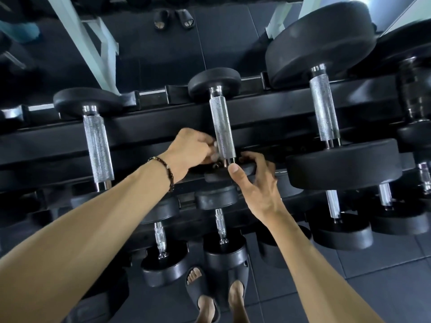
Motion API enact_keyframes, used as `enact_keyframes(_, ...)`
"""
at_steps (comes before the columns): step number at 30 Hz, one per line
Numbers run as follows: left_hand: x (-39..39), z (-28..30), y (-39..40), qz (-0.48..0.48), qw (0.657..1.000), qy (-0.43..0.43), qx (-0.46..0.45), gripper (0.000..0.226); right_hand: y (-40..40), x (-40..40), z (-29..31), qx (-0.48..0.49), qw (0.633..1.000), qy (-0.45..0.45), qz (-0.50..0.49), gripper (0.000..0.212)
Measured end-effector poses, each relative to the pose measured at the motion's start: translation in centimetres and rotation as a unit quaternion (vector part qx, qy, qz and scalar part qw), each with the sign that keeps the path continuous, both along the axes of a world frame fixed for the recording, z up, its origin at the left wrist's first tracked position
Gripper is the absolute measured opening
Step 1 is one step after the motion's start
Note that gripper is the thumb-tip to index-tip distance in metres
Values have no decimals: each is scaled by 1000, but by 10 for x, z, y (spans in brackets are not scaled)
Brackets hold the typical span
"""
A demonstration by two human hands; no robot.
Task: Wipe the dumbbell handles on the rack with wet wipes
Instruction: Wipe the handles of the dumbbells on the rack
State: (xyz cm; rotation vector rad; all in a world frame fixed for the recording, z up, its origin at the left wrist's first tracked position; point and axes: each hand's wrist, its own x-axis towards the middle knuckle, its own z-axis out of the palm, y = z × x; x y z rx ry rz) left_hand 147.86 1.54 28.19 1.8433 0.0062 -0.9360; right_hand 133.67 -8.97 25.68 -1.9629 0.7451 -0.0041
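Both hands, left hand and right hand, grip the middle dumbbell; no legible writing.

We are in a gym, at the weights area. A black tiered rack crosses mid-frame, loaded with rubber-headed dumbbells of several sizes. Dark rubber floor tiles fill the lower right. A pale steel machine frame slants through the upper left.

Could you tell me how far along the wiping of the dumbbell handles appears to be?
Done: cannot tell; no handle looks visibly wiped. In hand: left hand and right hand at the near end of the middle handle; no wipe visible. Left: the left handle, right handle and lower-tier dumbbells.
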Motion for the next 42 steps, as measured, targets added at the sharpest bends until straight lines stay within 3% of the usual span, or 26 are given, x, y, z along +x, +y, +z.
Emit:
enact_keyframes(3,16,4,-17,204,968,67,-131,23,0,-1,1,-2,1000,2,5,85)
enact_keyframes(5,19,-1,-17,196,969,68,-132,23,0,0,1,1,1000,5,3,84)
enact_keyframes(9,20,-6,-7,63,995,63,-53,24,1,-1,0,2,1000,0,-3,77)
enact_keyframes(11,39,-5,-14,112,990,36,-83,26,2,0,0,4,1000,5,-1,79)
enact_keyframes(14,50,-2,-30,210,959,73,-176,27,2,-1,1,0,1000,-2,3,80)
enact_keyframes(16,38,-5,-29,157,967,87,-179,35,2,-1,1,-3,1000,-4,1,79)
enact_keyframes(19,26,-9,-19,-16,986,105,-132,41,2,-1,2,4,1000,-1,-1,73)
enact_keyframes(21,32,-11,-18,-9,982,122,-141,40,3,-2,3,9,1000,2,-3,72)
enact_keyframes(24,42,-12,-23,120,962,137,-204,39,3,-1,6,10,1000,6,5,73)
enact_keyframes(25,43,-14,-23,123,960,137,-209,39,3,-1,8,11,1000,10,8,73)
enact_keyframes(30,35,-15,-7,-100,979,143,-104,34,4,-2,9,16,1000,18,5,71)
enact_keyframes(34,47,-10,-7,-121,982,127,-68,33,3,-2,9,15,1000,19,4,73)
enact_keyframes(37,44,-13,-10,-65,981,136,-123,35,4,-1,8,13,1000,16,0,75)
enact_keyframes(39,39,-13,-7,-111,978,145,-100,34,4,-1,8,14,1000,18,-4,73)
enact_keyframes(42,35,-9,0,-241,966,91,8,28,3,-1,8,11,1000,22,-10,81)
